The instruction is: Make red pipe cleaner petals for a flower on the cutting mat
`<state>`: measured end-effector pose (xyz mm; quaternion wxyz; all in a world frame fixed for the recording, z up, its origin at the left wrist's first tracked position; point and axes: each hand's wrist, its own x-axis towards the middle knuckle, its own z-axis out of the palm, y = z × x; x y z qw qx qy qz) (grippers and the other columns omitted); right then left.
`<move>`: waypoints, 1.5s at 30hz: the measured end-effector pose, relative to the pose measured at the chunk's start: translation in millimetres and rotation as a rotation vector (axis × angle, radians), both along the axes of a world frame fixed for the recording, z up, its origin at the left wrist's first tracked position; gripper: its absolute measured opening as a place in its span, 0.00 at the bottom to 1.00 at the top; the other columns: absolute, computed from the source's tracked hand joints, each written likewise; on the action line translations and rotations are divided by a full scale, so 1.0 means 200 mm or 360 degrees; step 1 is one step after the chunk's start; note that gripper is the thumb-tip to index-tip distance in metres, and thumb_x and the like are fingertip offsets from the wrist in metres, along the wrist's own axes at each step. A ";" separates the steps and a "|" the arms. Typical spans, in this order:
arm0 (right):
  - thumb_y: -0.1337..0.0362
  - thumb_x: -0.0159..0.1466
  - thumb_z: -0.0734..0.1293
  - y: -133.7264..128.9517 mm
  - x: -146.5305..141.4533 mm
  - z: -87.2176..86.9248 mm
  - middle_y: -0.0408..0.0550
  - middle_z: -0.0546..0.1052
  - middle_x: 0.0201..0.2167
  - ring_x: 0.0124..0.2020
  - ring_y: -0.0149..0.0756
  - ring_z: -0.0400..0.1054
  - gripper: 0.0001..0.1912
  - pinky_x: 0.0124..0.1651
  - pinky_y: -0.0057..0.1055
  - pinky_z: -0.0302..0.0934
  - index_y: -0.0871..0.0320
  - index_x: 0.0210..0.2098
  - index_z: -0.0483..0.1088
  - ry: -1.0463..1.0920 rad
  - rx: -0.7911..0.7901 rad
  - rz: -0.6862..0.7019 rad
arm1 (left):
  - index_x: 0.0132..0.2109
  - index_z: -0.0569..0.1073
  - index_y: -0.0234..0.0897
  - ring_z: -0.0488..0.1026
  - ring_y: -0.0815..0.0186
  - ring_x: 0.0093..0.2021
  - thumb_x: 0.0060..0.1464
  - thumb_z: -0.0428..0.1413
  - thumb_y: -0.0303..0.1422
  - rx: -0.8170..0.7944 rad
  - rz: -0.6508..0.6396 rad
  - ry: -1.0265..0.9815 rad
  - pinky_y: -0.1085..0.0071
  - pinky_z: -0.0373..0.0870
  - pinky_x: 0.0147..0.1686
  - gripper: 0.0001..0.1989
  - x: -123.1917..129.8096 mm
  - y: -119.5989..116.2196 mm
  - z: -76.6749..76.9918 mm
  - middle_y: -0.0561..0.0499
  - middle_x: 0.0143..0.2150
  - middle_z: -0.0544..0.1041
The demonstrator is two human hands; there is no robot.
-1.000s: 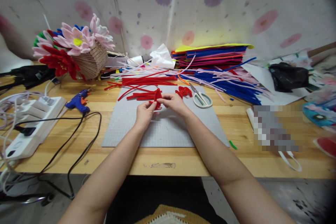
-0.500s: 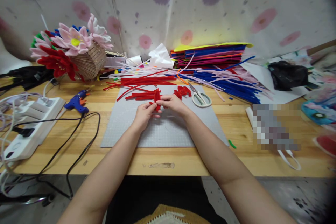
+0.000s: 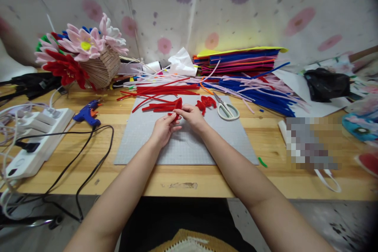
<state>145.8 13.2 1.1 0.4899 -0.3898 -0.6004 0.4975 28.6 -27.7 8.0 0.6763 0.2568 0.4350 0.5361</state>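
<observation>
Between my fingertips is a piece of red pipe cleaner [image 3: 178, 103], bent into a narrow petal-like loop that points away from me. My left hand [image 3: 164, 129] pinches its lower end. My right hand [image 3: 192, 116] closes thumb and forefinger on it from the other side, fingertips touching those of the left. Both hands are over the grey cutting mat [image 3: 141, 145]. Just behind them lie straight red pipe cleaners [image 3: 156, 106]. Right of the right hand rests a bunch of bent red pipe cleaner pieces [image 3: 206, 103], beside scissors [image 3: 226, 109] with pale handles.
Bundles of blue pipe cleaners [image 3: 265, 96] and stacked coloured ones [image 3: 239, 63] line the back. On the left stand a basket of fuzzy flowers [image 3: 103, 69], a blue glue gun [image 3: 87, 113] and a white power strip [image 3: 44, 149] with trailing cables. A black bag [image 3: 326, 84] lies right.
The red loop has turned slightly, showing more of its petal shape. My right-hand fingers have shifted a little toward its lower end, and the view has moved slightly.
</observation>
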 end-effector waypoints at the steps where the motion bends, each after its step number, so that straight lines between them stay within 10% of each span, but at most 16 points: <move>1: 0.57 0.50 0.67 0.00 0.00 0.00 0.41 0.67 0.19 0.26 0.27 0.60 0.13 0.33 0.27 0.54 0.60 0.18 0.69 -0.0032 0.0040 -0.0027 | 0.29 0.72 0.29 0.67 0.77 0.23 0.48 0.56 0.28 0.0019 0.0022 0.0004 0.79 0.70 0.22 0.05 0.00 0.00 0.00 0.50 0.28 0.73; 17: 0.57 0.49 0.67 -0.02 -0.03 -0.01 0.42 0.69 0.20 0.25 0.27 0.61 0.11 0.33 0.27 0.55 0.60 0.19 0.70 0.0056 -0.0106 -0.0068 | 0.27 0.71 0.29 0.66 0.78 0.22 0.48 0.55 0.25 -0.0098 -0.0014 -0.0010 0.81 0.70 0.24 0.03 0.02 0.00 0.01 0.52 0.24 0.70; 26: 0.56 0.48 0.69 -0.03 -0.02 -0.02 0.41 0.69 0.19 0.18 0.21 0.56 0.14 0.20 0.23 0.42 0.62 0.28 0.71 0.0322 -0.0578 0.0384 | 0.23 0.69 0.29 0.65 0.78 0.20 0.44 0.58 0.29 0.0028 0.0217 0.0145 0.79 0.69 0.22 0.07 0.03 0.00 0.01 0.54 0.20 0.67; 45: 0.62 0.46 0.72 0.02 0.11 0.03 0.41 0.69 0.20 0.20 0.20 0.56 0.12 0.19 0.21 0.40 0.61 0.28 0.71 0.0318 -0.0742 0.0710 | 0.27 0.72 0.28 0.66 0.77 0.22 0.39 0.62 0.31 0.0036 -0.0149 0.0202 0.80 0.67 0.20 0.10 -0.02 -0.02 0.03 0.52 0.24 0.71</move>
